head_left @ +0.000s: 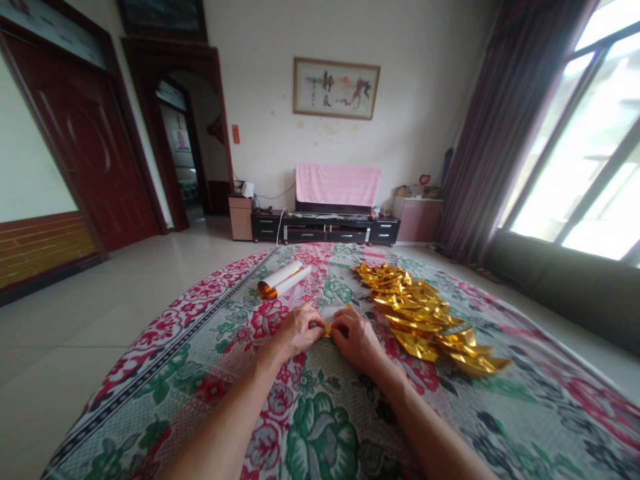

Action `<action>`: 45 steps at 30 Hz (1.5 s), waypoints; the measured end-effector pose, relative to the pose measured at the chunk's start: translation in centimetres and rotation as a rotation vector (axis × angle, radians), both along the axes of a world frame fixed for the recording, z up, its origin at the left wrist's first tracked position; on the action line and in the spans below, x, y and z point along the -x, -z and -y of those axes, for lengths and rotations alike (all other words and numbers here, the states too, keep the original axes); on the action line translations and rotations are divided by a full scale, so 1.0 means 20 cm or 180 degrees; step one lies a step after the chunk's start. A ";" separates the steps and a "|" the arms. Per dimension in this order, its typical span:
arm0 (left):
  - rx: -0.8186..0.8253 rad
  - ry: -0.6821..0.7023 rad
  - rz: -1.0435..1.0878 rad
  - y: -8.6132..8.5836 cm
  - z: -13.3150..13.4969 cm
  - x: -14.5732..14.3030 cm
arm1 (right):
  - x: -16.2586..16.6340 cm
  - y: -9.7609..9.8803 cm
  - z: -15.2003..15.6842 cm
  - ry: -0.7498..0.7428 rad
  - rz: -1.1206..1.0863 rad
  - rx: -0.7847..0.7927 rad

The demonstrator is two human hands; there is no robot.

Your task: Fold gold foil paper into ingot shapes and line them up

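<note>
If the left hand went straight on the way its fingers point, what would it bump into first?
Beyond the small gold piece it pinches, the left hand would probably meet the right hand; depth is hard to judge.

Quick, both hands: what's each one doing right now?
Left hand: closed, pinching the left side of a gold foil piece.
Right hand: closed, pinching its right side.

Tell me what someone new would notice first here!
Probably the shiny pile of folded gold-foil shapes, on the right of the flowered tablecloth. Next, the left hand and right hand, pinching a gold-foil piece in the middle. Then maybe the pink cloth, hanging above the black cabinet by the far wall.
</note>
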State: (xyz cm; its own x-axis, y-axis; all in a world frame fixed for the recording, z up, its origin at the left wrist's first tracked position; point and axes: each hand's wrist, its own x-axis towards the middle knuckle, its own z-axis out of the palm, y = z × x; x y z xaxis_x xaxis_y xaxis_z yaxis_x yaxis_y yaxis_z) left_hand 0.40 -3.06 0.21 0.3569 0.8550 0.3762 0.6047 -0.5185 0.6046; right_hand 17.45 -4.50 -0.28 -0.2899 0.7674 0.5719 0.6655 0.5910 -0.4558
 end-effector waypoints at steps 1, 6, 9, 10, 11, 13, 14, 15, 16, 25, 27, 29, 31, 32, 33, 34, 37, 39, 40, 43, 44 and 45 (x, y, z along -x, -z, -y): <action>0.0005 0.0021 0.0007 0.00 0.00 0.00 | 0.00 0.00 0.00 0.0020 0.0016 0.0005; -0.0005 0.0095 0.0028 0.02 -0.02 0.01 | 0.00 0.02 -0.02 0.0114 0.0070 0.0027; -0.0037 0.0033 -0.0045 0.03 -0.02 0.00 | 0.01 0.02 -0.01 0.0166 0.0095 0.0044; -0.0043 0.0002 -0.0075 0.03 -0.02 0.00 | 0.01 0.02 -0.01 0.0180 0.0100 0.0039; -0.0047 -0.0023 -0.0100 0.02 -0.02 0.00 | 0.02 0.02 -0.01 0.0196 0.0102 0.0033; -0.0063 -0.0050 -0.0140 0.02 -0.02 0.00 | 0.02 0.02 -0.01 0.0240 0.0096 0.0031; -0.0077 -0.0055 -0.0154 0.02 -0.02 0.00 | 0.03 0.02 -0.01 0.0263 0.0092 0.0039; -0.0093 -0.0058 -0.0162 0.01 -0.01 -0.01 | 0.03 0.02 -0.01 0.0282 0.0089 0.0051; -0.0108 -0.0057 -0.0166 0.01 -0.01 -0.01 | 0.03 0.02 -0.01 0.0295 0.0087 0.0065; -0.0036 -0.0012 -0.0074 0.02 -0.02 -0.01 | 0.02 -0.01 0.00 0.0138 0.0071 0.0101; -0.0011 0.0013 -0.0060 0.02 -0.03 -0.01 | 0.01 -0.01 0.01 0.0056 0.0079 0.0116; -0.0035 0.0016 -0.0044 0.02 -0.03 -0.01 | 0.01 -0.01 0.01 -0.0026 0.0117 0.0131; -0.0071 -0.0008 -0.0032 0.02 -0.02 -0.01 | 0.01 0.00 0.00 -0.0053 0.0142 0.0132; -0.0084 -0.0012 -0.0029 0.02 -0.02 -0.01 | 0.02 0.00 0.00 -0.0042 0.0143 0.0136; -0.0092 -0.0012 -0.0032 0.02 -0.02 0.00 | 0.02 0.00 0.00 -0.0021 0.0139 0.0148; -0.0099 -0.0003 -0.0038 0.02 -0.02 0.00 | 0.02 -0.01 0.00 0.0007 0.0133 0.0165; -0.0118 0.0044 -0.0032 0.03 -0.02 0.01 | 0.02 -0.01 0.00 0.0070 0.0125 0.0208; -0.0111 0.0119 -0.0015 0.03 -0.03 0.02 | 0.02 -0.01 0.00 0.0070 0.0114 0.0197; -0.0093 0.0169 -0.0025 0.03 -0.03 0.02 | 0.02 -0.01 0.00 0.0058 0.0106 0.0187; -0.0028 0.0262 -0.0118 0.03 -0.06 0.04 | 0.02 0.00 0.00 0.0032 0.0070 0.0155; -0.0023 0.0258 -0.0146 0.03 -0.06 0.04 | 0.02 0.00 0.00 0.0031 0.0066 0.0156; -0.0027 0.0252 -0.0166 0.03 -0.07 0.04 | 0.02 0.00 0.00 0.0038 0.0066 0.0164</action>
